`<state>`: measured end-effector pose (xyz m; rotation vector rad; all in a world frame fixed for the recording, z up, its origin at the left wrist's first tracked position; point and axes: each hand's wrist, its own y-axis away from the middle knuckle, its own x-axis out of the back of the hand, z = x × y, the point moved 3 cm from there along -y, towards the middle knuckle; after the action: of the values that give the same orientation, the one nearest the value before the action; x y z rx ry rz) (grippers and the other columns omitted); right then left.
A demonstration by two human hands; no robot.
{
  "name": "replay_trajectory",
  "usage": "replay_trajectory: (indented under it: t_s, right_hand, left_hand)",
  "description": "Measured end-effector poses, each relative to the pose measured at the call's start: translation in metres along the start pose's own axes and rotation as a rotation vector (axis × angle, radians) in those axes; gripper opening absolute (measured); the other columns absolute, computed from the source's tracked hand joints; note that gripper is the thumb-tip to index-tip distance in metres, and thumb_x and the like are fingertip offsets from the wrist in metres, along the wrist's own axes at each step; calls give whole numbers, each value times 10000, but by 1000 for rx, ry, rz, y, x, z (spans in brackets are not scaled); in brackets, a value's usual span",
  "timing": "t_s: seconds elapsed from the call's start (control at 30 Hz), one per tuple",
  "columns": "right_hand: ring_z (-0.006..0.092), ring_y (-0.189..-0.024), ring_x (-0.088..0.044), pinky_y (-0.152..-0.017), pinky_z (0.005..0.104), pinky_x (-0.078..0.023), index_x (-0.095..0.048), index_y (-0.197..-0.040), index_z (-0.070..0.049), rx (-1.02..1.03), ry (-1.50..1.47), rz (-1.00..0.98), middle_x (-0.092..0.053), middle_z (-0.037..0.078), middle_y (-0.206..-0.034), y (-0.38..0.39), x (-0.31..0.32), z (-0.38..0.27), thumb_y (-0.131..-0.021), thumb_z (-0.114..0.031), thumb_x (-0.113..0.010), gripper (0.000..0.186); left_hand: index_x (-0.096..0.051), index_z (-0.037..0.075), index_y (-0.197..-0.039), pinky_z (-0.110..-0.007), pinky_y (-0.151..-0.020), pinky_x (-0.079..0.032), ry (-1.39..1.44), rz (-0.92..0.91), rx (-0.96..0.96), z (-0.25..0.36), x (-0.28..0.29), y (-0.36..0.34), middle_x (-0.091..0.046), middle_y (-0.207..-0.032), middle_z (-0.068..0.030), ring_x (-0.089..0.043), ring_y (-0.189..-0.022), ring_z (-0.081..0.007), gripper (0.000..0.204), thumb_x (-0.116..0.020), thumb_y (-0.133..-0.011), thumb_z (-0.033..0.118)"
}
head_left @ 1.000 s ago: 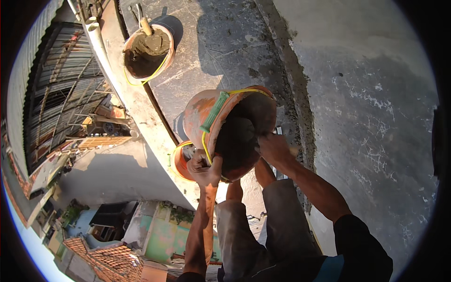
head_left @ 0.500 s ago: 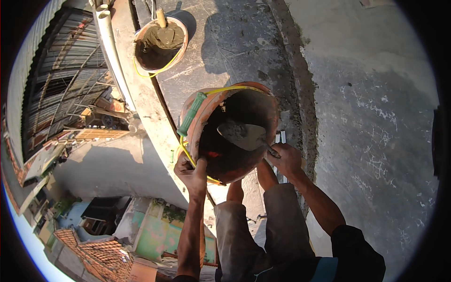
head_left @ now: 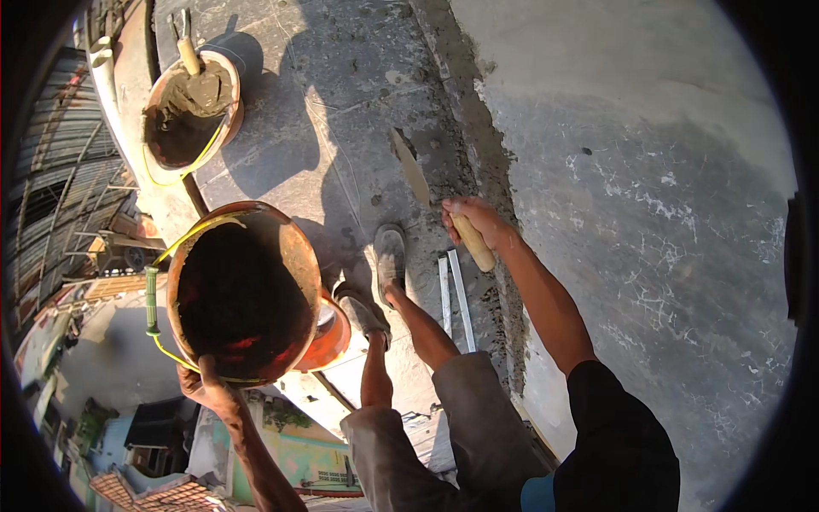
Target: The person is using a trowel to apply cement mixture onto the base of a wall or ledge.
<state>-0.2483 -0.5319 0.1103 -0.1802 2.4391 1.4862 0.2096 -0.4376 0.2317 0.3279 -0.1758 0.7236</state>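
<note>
Tilted so that its dark mouth faces up toward me, an orange bucket [head_left: 300,256] with a yellow wire handle and green grip is off to the left. My left hand [head_left: 209,391] is closed on its lower rim; little shows inside except shadow and reddish patches. Over by the wall, my right hand [head_left: 479,224] grips a trowel [head_left: 472,243] by its wooden handle. The trowel's mortar-smeared blade points away, above the floor near the mortar strip [head_left: 488,128] along the wall's foot.
Farther left stands another bucket [head_left: 235,124] with grey mortar and a wooden-handled tool [head_left: 188,56]. An orange-red container [head_left: 334,335] is behind the held bucket. Two metal bars [head_left: 461,294] lie by my feet. The grey wall [head_left: 631,256] bounds the right; the ledge drops off at left.
The bucket has moved left, away from the wall. The trowel has come out of the bucket and swung right toward the mortar strip.
</note>
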Motion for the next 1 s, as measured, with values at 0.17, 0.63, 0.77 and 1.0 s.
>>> replay_trajectory:
  t_s: [0.17,0.63,0.77,1.0]
  right_hand:
    - [70,-434,-424,-394,242,-329,-516,-749,-41,245,550,597,-449,-10,-555,62,93,-48,-868,-255,-541,246]
    - [216,-684,-588,-616,348,-448,-571,-913,-24,712,1946,406,-603,107,-828,110,-151,-35,-752,-159,-561,210]
    - [225,-697,-595,-612,364,-443,-592,-881,-39,563,2010,250,-599,79,-767,112,-161,-41,-761,-151,-531,175]
    - [290,-713,-608,-606,381,-496,-577,-877,-52,519,1503,60,-607,121,-795,136,-122,-47,-725,-219,-637,234]
  left_hand:
    - [-593,4,-885,-247,-700,-425,-31,-30,-10,9,18,-1,-584,-839,-21,-527,-735,-96,165,-605,-725,42]
    - [-448,63,-653,-186,-518,-276,-28,-225,49,88,-95,71,-417,-609,63,-333,-559,-16,129,-548,-684,-12]
    - [-394,64,-564,-194,-438,-251,10,-280,-21,119,-122,84,-384,-514,58,-312,-484,-8,215,-562,-620,-58]
    - [-420,59,-581,-189,-454,-262,20,-380,-38,138,-130,85,-406,-532,52,-325,-487,-15,166,-542,-624,-46]
